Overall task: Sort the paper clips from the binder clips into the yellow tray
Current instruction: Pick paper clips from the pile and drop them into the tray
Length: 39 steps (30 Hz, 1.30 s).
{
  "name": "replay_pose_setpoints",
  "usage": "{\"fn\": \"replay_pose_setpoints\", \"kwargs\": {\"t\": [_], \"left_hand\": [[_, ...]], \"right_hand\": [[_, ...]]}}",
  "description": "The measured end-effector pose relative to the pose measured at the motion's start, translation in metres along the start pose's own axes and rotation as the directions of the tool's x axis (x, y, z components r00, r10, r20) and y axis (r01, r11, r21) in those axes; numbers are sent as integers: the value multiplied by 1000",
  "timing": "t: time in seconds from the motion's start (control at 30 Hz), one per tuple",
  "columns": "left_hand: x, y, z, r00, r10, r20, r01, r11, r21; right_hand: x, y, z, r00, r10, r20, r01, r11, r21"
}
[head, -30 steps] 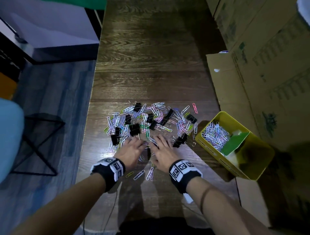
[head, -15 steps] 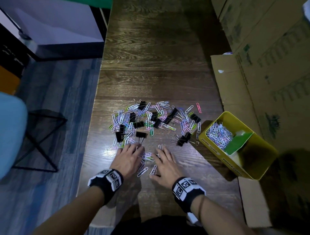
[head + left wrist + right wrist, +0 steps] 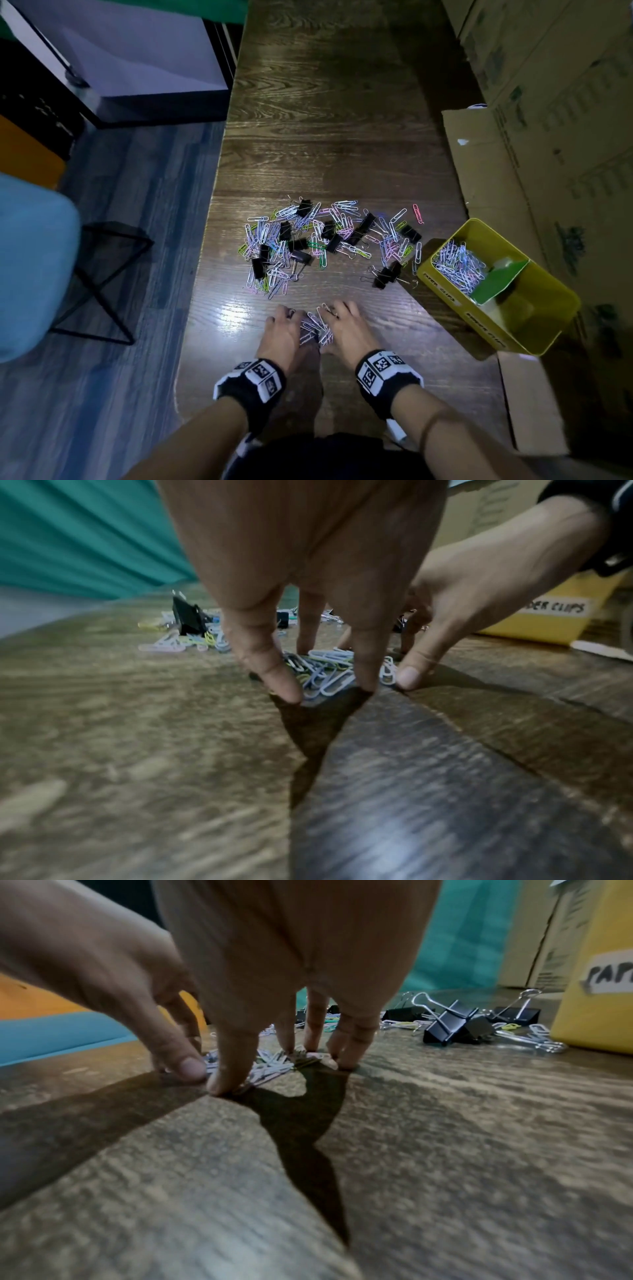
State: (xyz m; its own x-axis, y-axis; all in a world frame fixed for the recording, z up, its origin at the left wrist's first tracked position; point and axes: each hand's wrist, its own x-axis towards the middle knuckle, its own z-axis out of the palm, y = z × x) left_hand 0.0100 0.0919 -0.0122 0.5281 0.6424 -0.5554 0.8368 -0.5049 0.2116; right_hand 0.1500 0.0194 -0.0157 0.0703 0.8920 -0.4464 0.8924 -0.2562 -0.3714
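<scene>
A mixed pile of coloured paper clips [image 3: 263,236] and black binder clips [image 3: 385,274] lies mid-table. The yellow tray [image 3: 462,308] stands to its right, with paper clips [image 3: 459,267] in the far compartment behind a green divider [image 3: 500,281]. Near the table's front, my left hand [image 3: 286,322] and right hand [image 3: 342,322] stand side by side with their fingertips on the wood. They fence in a small heap of paper clips [image 3: 317,330], also visible in the left wrist view [image 3: 325,674] and the right wrist view [image 3: 270,1069]. The heap lies flat on the table and neither hand pinches it.
Cardboard boxes [image 3: 548,102] and a cardboard flap [image 3: 479,164] line the right side behind the tray. The wooden table [image 3: 325,102] runs on beyond the pile. Off its left edge are a blue seat [image 3: 30,260] and a black metal frame [image 3: 102,274].
Both hands pulled back from the main pile toward me, dragging a group of paper clips along. They have drawn together around that small heap.
</scene>
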Motion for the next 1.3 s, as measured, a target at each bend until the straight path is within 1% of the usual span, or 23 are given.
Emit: {"fn": "replay_pose_setpoints", "kwargs": {"t": [0.1, 0.17, 0.27, 0.37, 0.5, 0.53, 0.57, 0.63, 0.67, 0.73, 0.8, 0.87, 0.9, 0.97, 1.03, 1.1, 1.13, 1.17, 1.23, 1.3], "left_hand": [[0, 11, 8, 999, 12, -53, -21, 983, -184], [0, 15, 6, 998, 25, -57, -36, 979, -201], [-2, 14, 2, 996, 81, -45, -88, 980, -180], [-2, 7, -3, 992, 123, 23, -119, 982, -147], [2, 7, -12, 985, 140, 101, -139, 990, -17], [3, 7, -12, 984, 139, 110, -142, 990, 15], [4, 8, -12, 985, 136, 107, -142, 989, 48], [6, 7, -10, 989, 134, 69, -139, 987, 79], [8, 6, -9, 991, 128, 35, -130, 990, 61], [10, 5, -8, 996, 86, -28, -86, 996, -17], [12, 5, -11, 994, 29, -108, -44, 988, -146], [15, 4, -16, 981, -35, -192, -24, 954, -300], [16, 2, -18, 977, -69, -204, -17, 920, -392], [21, -3, -21, 975, -131, -177, 3, 811, -585], [26, -7, -28, 978, -174, -116, 36, 685, -728], [31, -9, -38, 979, -198, -54, 63, 541, -839], [34, -7, -44, 979, -201, -31, 69, 474, -878], [37, -3, -53, 981, -190, -24, 63, 438, -897], [41, 15, -72, 992, -122, -42, 14, 419, -908], [48, 41, -90, 997, -19, -74, -59, 430, -901]], "right_hand": [[-2, -4, 6, 999, -28, -37, 30, 999, 32], [-6, -6, 9, 999, -29, -42, 31, 999, 26], [-9, -6, 12, 999, -25, -39, 27, 999, 40], [-8, -4, 12, 1000, 20, 2, -20, 994, 110], [-9, 0, 8, 999, 33, 25, -36, 988, 147], [-9, 1, 7, 998, 56, 36, -61, 985, 161], [-9, 1, 4, 993, 104, 60, -113, 976, 189], [-10, 3, -2, 975, 194, 110, -214, 950, 229], [-10, 4, -4, 969, 222, 109, -243, 936, 256], [-12, 6, -7, 957, 281, 72, -287, 880, 379], [-14, 9, -9, 937, 347, 46, -319, 794, 518], [-15, 12, -13, 919, 393, 31, -324, 708, 627], [-15, 14, -15, 914, 405, 9, -305, 674, 673], [-20, 18, -22, 904, 426, -40, -246, 595, 765], [-25, 23, -31, 887, 457, -62, -183, 473, 862], [-31, 29, -43, 868, 490, -86, -110, 357, 927], [-35, 32, -51, 862, 497, -106, -69, 322, 944], [-39, 35, -58, 853, 506, -130, -27, 291, 956], [-49, 41, -72, 821, 545, -170, 60, 214, 975], [-61, 50, -88, 772, 594, -226, 150, 175, 973]]}}
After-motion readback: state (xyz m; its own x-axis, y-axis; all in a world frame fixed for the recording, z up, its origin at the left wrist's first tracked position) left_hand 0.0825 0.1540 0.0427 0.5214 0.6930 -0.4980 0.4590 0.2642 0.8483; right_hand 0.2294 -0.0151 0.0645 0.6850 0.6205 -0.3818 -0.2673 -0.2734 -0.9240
